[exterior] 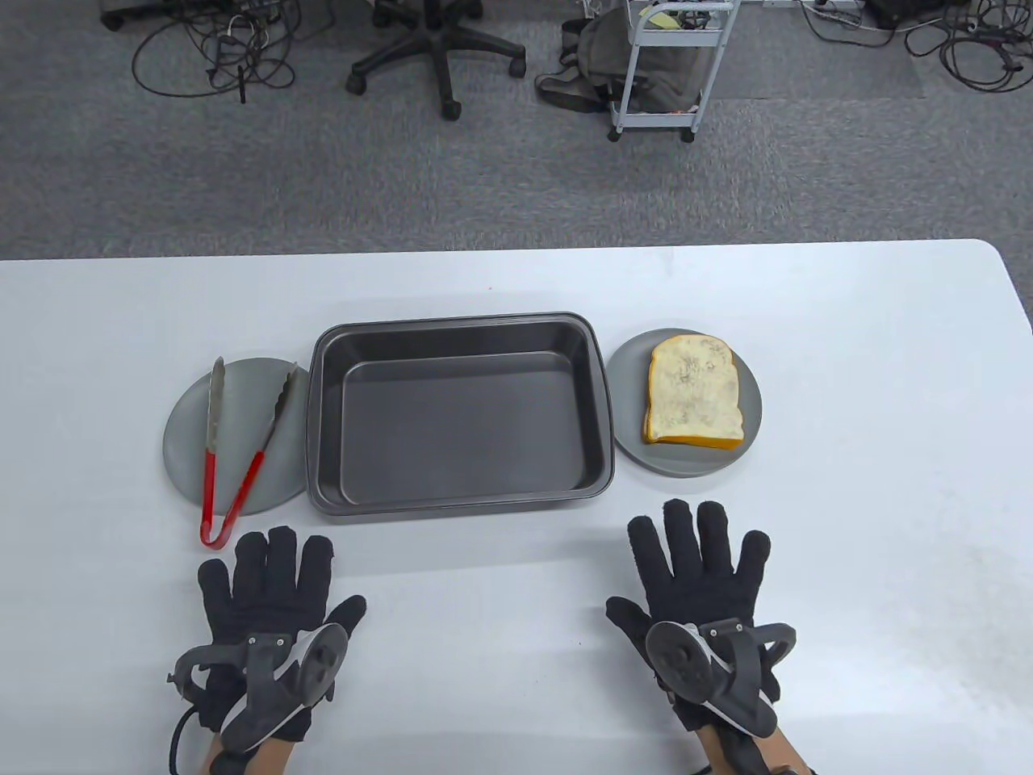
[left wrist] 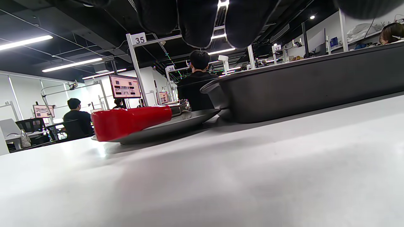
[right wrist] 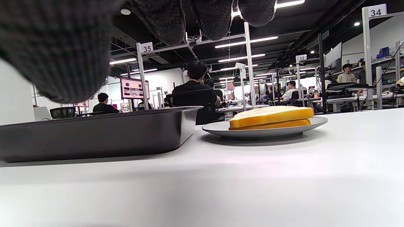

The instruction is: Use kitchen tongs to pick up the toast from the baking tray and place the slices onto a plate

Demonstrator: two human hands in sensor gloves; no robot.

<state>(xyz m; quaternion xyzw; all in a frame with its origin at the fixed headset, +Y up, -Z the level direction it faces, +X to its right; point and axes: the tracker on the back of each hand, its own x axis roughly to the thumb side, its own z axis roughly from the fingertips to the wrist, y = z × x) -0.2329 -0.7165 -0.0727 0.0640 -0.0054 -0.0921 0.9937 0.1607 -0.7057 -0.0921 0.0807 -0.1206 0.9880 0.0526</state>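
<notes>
The dark baking tray sits mid-table with nothing in it. Right of it, a grey plate carries two stacked toast slices, seen edge-on in the right wrist view as toast on the plate. Left of the tray, red-handled tongs lie on a second grey plate; their red handle shows in the left wrist view. My left hand lies flat on the table just below the tongs' handle end. My right hand lies flat below the toast plate. Neither holds anything.
The tray's near wall stands close in front of both hands. The table's far edge borders grey carpet with an office chair and a wheeled cart. People sit at desks in the wrist views' background.
</notes>
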